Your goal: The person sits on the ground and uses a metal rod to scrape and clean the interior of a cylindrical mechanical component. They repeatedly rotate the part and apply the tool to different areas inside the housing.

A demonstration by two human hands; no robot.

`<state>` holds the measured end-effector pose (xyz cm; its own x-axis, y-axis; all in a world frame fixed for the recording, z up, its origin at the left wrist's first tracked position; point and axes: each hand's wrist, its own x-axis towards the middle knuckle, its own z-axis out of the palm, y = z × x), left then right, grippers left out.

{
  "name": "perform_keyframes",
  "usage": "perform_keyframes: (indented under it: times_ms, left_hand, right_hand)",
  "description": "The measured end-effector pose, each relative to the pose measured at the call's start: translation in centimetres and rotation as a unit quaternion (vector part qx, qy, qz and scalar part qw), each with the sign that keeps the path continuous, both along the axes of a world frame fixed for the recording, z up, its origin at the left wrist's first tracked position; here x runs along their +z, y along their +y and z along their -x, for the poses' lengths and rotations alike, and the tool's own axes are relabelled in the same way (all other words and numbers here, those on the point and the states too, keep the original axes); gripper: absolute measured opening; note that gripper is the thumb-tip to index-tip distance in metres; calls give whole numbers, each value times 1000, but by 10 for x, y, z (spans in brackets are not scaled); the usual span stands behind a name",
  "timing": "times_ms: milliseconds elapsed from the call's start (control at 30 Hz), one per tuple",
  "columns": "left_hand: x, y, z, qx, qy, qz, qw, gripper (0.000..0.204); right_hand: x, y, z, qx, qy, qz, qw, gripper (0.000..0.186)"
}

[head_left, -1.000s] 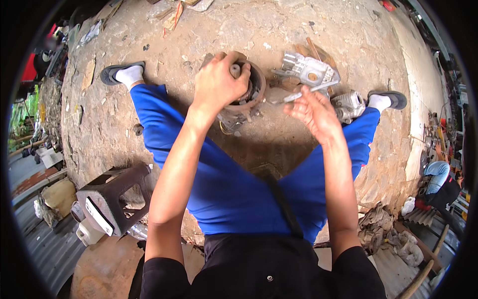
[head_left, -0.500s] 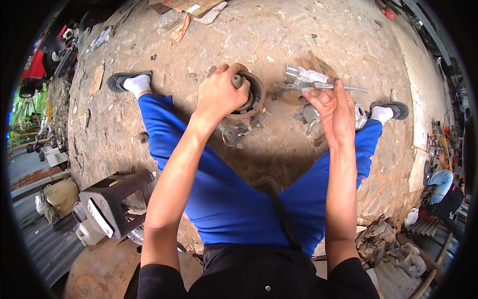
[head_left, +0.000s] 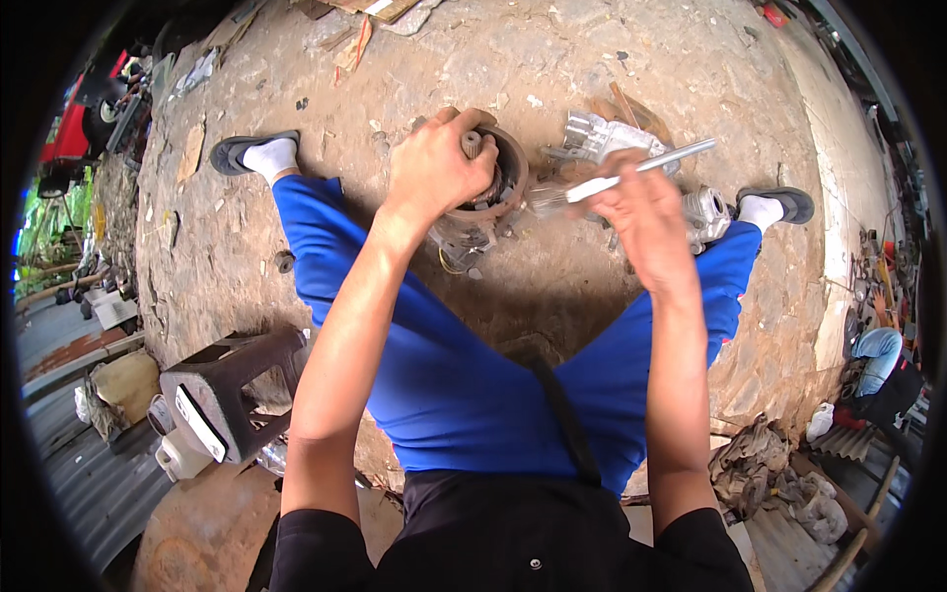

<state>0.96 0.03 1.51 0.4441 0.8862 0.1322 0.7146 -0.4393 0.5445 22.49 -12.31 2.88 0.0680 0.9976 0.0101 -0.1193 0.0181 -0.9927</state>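
Observation:
A round, rusty engine part (head_left: 490, 202) stands on the dirt ground between my spread legs in blue trousers. My left hand (head_left: 434, 168) is closed over its top rim and central shaft. My right hand (head_left: 639, 209) is raised just right of the part and grips a slim silver-handled brush (head_left: 631, 175), whose bristle end points left toward the part. A grey metal casing (head_left: 597, 133) lies on the ground behind my right hand, and another metal piece (head_left: 705, 212) lies by my right knee.
A dark plastic stool (head_left: 232, 380) and a white container (head_left: 182, 456) sit at my left. A heap of rags (head_left: 764, 469) lies at the lower right. Scraps of wood and card (head_left: 355, 44) litter the far ground. A red vehicle (head_left: 74, 133) stands at the far left.
My right hand has lifted from the ground beside the casing and now holds the brush up, angled toward the round part. My left hand has stayed on the part.

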Motion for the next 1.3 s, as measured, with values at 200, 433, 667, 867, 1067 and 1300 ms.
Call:
perform_keyframes:
  times_ms: [200, 433, 667, 867, 1067, 1300]
  left_hand:
    - [-10, 9, 6, 3, -27, -36, 999, 30]
    - [-9, -2, 8, 1, -34, -45, 998, 28]
    - [2, -4, 1, -7, -5, -4, 1000, 31]
    - [2, -1, -8, -17, -3, -6, 1000, 28]
    - [-2, 1, -12, -14, 19, 2, 1000, 27]
    - [2, 7, -14, -22, 16, 3, 1000, 28]
  right_hand:
    - [-22, 16, -10, 30, -49, 148, 987, 29]
    - [-6, 12, -2, 32, -48, 70, 996, 29]
    - [-26, 17, -12, 63, -32, 179, 981, 41]
    - [-37, 17, -19, 15, -366, 132, 921, 33]
    - [-1, 3, -16, -6, -7, 80, 997, 32]
    - [-53, 11, -31, -64, -111, 157, 979, 36]
